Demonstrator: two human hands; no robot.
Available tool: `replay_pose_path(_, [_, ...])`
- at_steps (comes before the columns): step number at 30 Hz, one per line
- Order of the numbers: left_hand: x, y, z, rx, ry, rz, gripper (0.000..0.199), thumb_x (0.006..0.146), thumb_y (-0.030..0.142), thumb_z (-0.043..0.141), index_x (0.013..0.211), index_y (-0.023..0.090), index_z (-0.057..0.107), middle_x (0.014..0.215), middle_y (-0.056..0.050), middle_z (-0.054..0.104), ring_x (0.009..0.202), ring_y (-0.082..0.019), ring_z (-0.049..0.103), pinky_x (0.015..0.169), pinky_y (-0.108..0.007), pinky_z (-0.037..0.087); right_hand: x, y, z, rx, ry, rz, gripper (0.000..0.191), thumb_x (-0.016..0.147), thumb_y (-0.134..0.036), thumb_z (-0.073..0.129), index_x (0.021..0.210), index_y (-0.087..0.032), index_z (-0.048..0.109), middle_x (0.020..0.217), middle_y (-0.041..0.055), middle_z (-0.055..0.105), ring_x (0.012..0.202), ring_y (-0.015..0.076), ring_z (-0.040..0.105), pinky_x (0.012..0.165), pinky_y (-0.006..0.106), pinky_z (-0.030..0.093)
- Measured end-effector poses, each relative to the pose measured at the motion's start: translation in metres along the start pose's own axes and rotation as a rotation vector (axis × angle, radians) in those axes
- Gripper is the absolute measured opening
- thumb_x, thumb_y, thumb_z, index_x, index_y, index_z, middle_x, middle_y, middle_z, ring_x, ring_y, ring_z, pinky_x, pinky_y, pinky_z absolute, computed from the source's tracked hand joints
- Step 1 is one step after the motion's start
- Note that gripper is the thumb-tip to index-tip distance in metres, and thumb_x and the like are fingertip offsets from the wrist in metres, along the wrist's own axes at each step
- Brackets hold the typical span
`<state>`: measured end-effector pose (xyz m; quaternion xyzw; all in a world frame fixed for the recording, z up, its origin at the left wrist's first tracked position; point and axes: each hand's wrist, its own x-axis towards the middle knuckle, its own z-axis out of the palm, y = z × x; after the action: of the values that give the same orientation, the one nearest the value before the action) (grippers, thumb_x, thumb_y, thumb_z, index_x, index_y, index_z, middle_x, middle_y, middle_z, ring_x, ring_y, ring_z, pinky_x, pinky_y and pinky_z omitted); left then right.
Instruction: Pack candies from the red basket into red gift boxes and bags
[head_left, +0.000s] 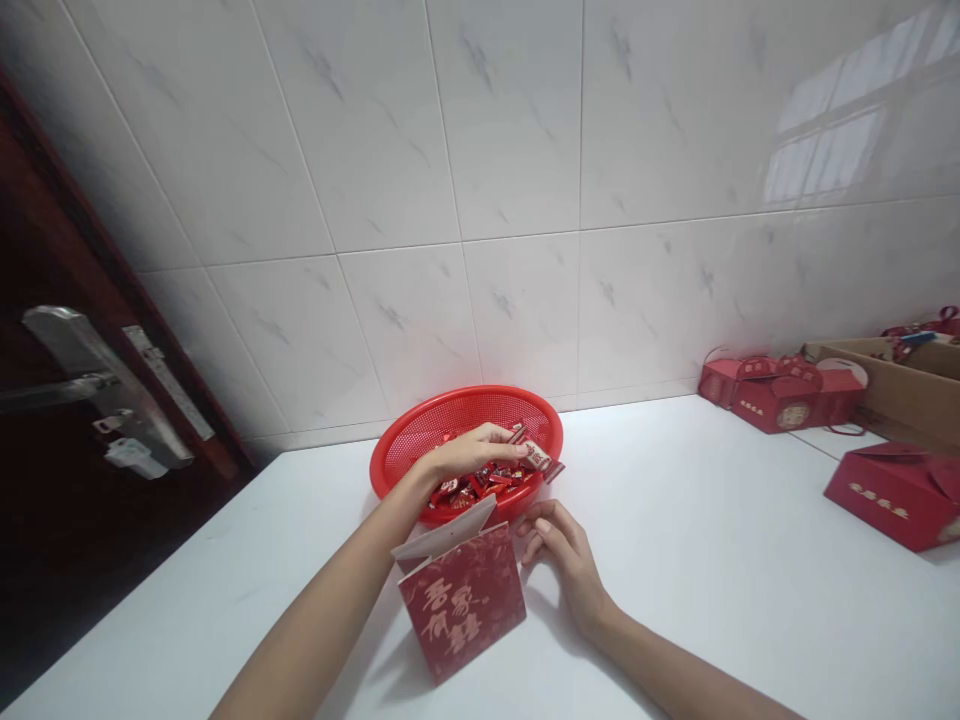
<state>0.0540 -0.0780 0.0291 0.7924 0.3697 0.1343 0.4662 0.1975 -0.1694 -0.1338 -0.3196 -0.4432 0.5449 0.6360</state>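
My left hand [480, 452] reaches over a red plastic basket [435, 412] and is closed on a wrapped candy [537, 456] with red ends and a pale middle. Below it, a heap of small red-wrapped candies [480, 487] lies in the basket. In front of the basket stands a red gift box [466, 605] with pale Chinese characters, its top flaps raised. My right hand [562, 555] rests on the table just right of the box, near the basket's front rim. Its fingers are loosely curled and apart, with nothing visible in them.
Several folded red gift boxes [787, 395] stand at the right against the tiled wall, beside a cardboard box [889, 385]. Another red box [892, 497] sits nearer, at the right edge. A dark door with a metal handle [105, 385] is at the left.
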Motion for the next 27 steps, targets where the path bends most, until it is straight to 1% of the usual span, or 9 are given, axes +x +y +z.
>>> replay_pose_path(5, [-0.008, 0.008, 0.004, 0.175, -0.131, 0.074, 0.029, 0.087, 0.047, 0.065, 0.096, 0.023, 0.079, 0.117, -0.005, 0.067, 0.116, -0.027, 0.057, 0.095, -0.033, 0.045, -0.007, -0.006, 0.003, -0.112, 0.009, -0.134, 0.040, 0.084, -0.054, 0.067, 0.106, -0.021, 0.059, 0.092, 0.0028, 0.063, 0.059, 0.0132, 0.055, 0.051, 0.028, 0.051])
replay_pose_path(8, [-0.009, 0.008, 0.006, 0.259, -0.247, 0.108, 0.021, 0.083, 0.043, 0.073, 0.093, 0.027, 0.082, 0.145, -0.003, 0.054, 0.137, -0.030, 0.045, 0.110, -0.035, 0.038, -0.010, -0.006, 0.003, -0.141, 0.020, -0.162, 0.039, 0.086, -0.053, 0.066, 0.110, -0.023, 0.057, 0.096, 0.0032, 0.062, 0.067, 0.0150, 0.058, 0.055, 0.028, 0.053])
replay_pose_path(11, [-0.012, 0.007, 0.008, 0.312, -0.275, 0.091, 0.021, 0.079, 0.043, 0.077, 0.095, 0.030, 0.083, 0.157, 0.000, 0.041, 0.147, -0.031, 0.034, 0.118, -0.038, 0.030, -0.012, -0.004, 0.002, -0.214, 0.015, -0.186, 0.031, 0.092, -0.052, 0.060, 0.102, -0.022, 0.059, 0.094, 0.0034, 0.063, 0.069, 0.0153, 0.059, 0.059, 0.029, 0.052])
replay_pose_path(14, [-0.016, 0.004, 0.008, 0.330, -0.260, 0.129, 0.030, 0.074, 0.044, 0.083, 0.101, 0.032, 0.082, 0.157, 0.000, 0.044, 0.148, -0.033, 0.034, 0.120, -0.041, 0.028, -0.013, -0.003, 0.001, -0.396, -0.012, -0.272, 0.028, 0.096, -0.048, 0.055, 0.090, -0.021, 0.061, 0.081, 0.0025, 0.062, 0.071, 0.0161, 0.057, 0.064, 0.029, 0.048])
replay_pose_path(16, [-0.016, -0.002, 0.003, 0.280, -0.231, 0.143, 0.042, 0.073, 0.042, 0.084, 0.112, 0.032, 0.078, 0.151, -0.003, 0.053, 0.144, -0.032, 0.042, 0.117, -0.041, 0.034, -0.014, -0.002, 0.002, -0.491, -0.032, -0.323, 0.029, 0.097, -0.046, 0.054, 0.085, -0.021, 0.061, 0.076, 0.0022, 0.061, 0.071, 0.0164, 0.056, 0.066, 0.029, 0.047])
replay_pose_path(18, [-0.012, -0.011, -0.004, 0.192, -0.186, 0.127, 0.048, 0.076, 0.040, 0.080, 0.123, 0.028, 0.073, 0.140, -0.006, 0.063, 0.134, -0.030, 0.053, 0.110, -0.039, 0.042, -0.015, -0.001, 0.002, -0.503, -0.037, -0.315, 0.029, 0.098, -0.047, 0.051, 0.090, -0.021, 0.062, 0.080, 0.0034, 0.063, 0.072, 0.0172, 0.058, 0.066, 0.029, 0.048])
replay_pose_path(21, [0.002, -0.026, -0.016, 0.131, -0.102, 0.112, 0.040, 0.084, 0.037, 0.071, 0.121, 0.020, 0.073, 0.126, -0.008, 0.072, 0.119, -0.025, 0.064, 0.101, -0.033, 0.048, -0.014, 0.000, 0.003, -0.434, -0.008, -0.237, 0.032, 0.098, -0.051, 0.051, 0.101, -0.021, 0.062, 0.089, 0.0063, 0.067, 0.078, 0.0192, 0.062, 0.064, 0.029, 0.049])
replay_pose_path(24, [0.023, -0.037, -0.020, 0.291, -0.054, 0.054, 0.030, 0.082, 0.026, 0.068, 0.109, 0.019, 0.077, 0.115, -0.006, 0.076, 0.109, -0.024, 0.068, 0.093, -0.030, 0.051, -0.012, 0.001, 0.003, -0.382, 0.023, -0.155, 0.034, 0.096, -0.054, 0.054, 0.103, -0.021, 0.060, 0.093, 0.0078, 0.069, 0.079, 0.0201, 0.062, 0.065, 0.029, 0.049])
replay_pose_path(27, [0.047, -0.041, -0.013, 0.601, -0.072, -0.042, 0.036, 0.071, 0.020, 0.074, 0.107, 0.023, 0.077, 0.109, -0.005, 0.077, 0.102, -0.027, 0.070, 0.084, -0.030, 0.052, -0.010, 0.002, 0.002, -0.341, 0.041, -0.118, 0.033, 0.094, -0.055, 0.058, 0.096, -0.021, 0.060, 0.095, 0.0076, 0.069, 0.083, 0.0210, 0.062, 0.072, 0.031, 0.048])
